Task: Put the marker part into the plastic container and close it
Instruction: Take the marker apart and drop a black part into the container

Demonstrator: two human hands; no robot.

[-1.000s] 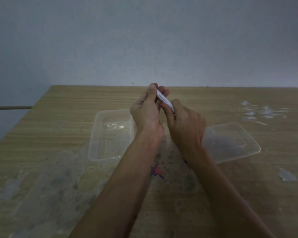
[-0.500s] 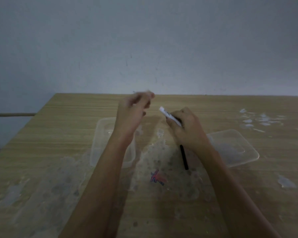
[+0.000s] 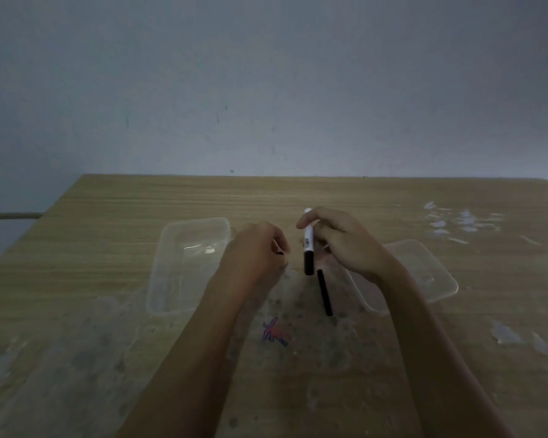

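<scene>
My right hand grips a marker body held nearly upright, white above and black at its lower end. A thin black marker stick lies on the table just below it. My left hand hovers left of the marker with fingers curled; a small dark bit shows at its fingertips, too small to identify. The clear plastic container stands open at the left, partly behind my left hand. Its clear lid lies flat at the right, behind my right wrist.
The wooden table carries pale smears and white flecks at the far right. A red and blue scribble marks the surface between my forearms. A grey wall rises behind the table's far edge.
My hands have come apart: the left pulled away from the marker's end. The right turned the marker from slanted to nearly upright. The black stick, hidden before, now lies in view.
</scene>
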